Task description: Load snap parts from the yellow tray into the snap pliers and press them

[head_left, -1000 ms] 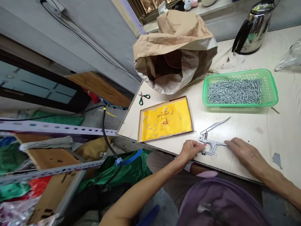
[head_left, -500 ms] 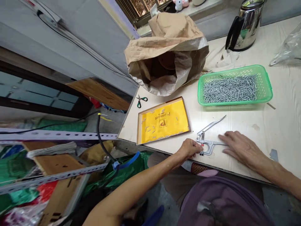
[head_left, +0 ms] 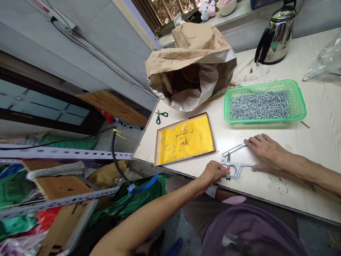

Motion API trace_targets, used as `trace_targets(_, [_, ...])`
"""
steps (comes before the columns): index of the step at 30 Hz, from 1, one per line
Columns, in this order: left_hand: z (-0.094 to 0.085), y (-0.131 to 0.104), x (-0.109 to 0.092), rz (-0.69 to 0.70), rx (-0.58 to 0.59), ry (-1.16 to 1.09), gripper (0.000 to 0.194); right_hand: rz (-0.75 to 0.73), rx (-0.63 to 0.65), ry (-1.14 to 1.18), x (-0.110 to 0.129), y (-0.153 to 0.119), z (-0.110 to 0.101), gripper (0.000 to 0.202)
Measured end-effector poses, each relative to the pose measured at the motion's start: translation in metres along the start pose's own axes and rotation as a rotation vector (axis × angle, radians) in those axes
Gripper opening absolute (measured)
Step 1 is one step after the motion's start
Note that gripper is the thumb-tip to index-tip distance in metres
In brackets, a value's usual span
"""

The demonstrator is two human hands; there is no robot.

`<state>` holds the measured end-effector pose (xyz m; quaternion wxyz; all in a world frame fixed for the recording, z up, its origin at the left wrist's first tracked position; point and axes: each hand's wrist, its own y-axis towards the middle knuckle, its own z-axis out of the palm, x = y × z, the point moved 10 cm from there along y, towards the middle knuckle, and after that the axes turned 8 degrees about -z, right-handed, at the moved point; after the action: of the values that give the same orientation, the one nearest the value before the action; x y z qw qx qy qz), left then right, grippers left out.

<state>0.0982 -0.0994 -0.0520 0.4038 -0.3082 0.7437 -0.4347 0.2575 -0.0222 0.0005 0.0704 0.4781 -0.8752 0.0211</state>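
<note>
A grey metal hand tool (head_left: 239, 165) with two long handles and a small spring lies on the table near its front edge. My left hand (head_left: 214, 171) pinches at the tool's head, by a small red part; whatever is between the fingertips is too small to make out. Around the ends of both handles, my right hand (head_left: 265, 151) is spread, fingers on the upper handle and thumb by the lower one. Left of the tool is a shallow tray (head_left: 157, 147) with a yellow sheet (head_left: 195, 137) and small metal pins. Behind stands a green basket (head_left: 297, 106) full of small metal parts.
A large open paper sack (head_left: 191, 53) stands at the back of the table (head_left: 317, 142). Green-handled scissors (head_left: 158, 119) lie near the left edge. A steel kettle (head_left: 278, 39) and a clear plastic bag (head_left: 325, 58) are at the back right. Metal shelving is at the left.
My right hand has moved up onto the tool's upper handle, whose tip it now covers. The left hand remains at the tool's head. The camera view has shifted slightly.
</note>
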Motion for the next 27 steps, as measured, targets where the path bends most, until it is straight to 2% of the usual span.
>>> trace_targets(5, [-0.001,0.004,0.007,-0.03,-0.007,-0.043,0.024,0.026,-0.008,-0.012,0.006,-0.004,-0.007,0.049])
trace_targets(8, [-0.004,-0.002,0.008,0.009,-0.058,0.061,0.026,0.023,0.016,-0.055,0.014,-0.007,-0.009,0.039])
trace_targets(9, [-0.008,-0.007,0.001,0.085,-0.129,0.131,0.025,0.024,0.017,-0.066,0.016,-0.008,-0.01,0.038])
trace_targets(11, [-0.013,-0.024,-0.022,0.332,-0.329,0.3,0.017,0.026,0.005,-0.072,0.02,-0.01,-0.013,0.034])
trace_targets(12, [-0.011,-0.035,-0.036,0.475,-0.419,0.384,0.014,0.027,-0.006,-0.07,0.021,-0.011,-0.014,0.032])
trace_targets(14, [0.006,-0.049,-0.059,0.721,-0.51,0.531,0.025,0.028,-0.025,-0.065,0.023,-0.013,-0.017,0.03])
trace_targets(16, [0.027,-0.051,-0.078,0.878,-0.498,0.657,0.046,0.031,-0.04,-0.062,0.023,-0.014,-0.018,0.03])
trace_targets(19, [0.047,-0.043,-0.099,0.983,-0.427,0.789,0.065,0.029,-0.061,-0.059,0.026,-0.015,-0.02,0.031])
trace_targets(23, [0.056,-0.038,-0.107,0.995,-0.338,0.932,0.056,0.056,-0.073,-0.076,0.03,-0.016,-0.019,0.026])
trace_targets(27, [0.06,-0.037,-0.103,0.962,-0.371,0.998,0.03,0.095,-0.109,-0.099,0.034,-0.018,-0.016,0.012])
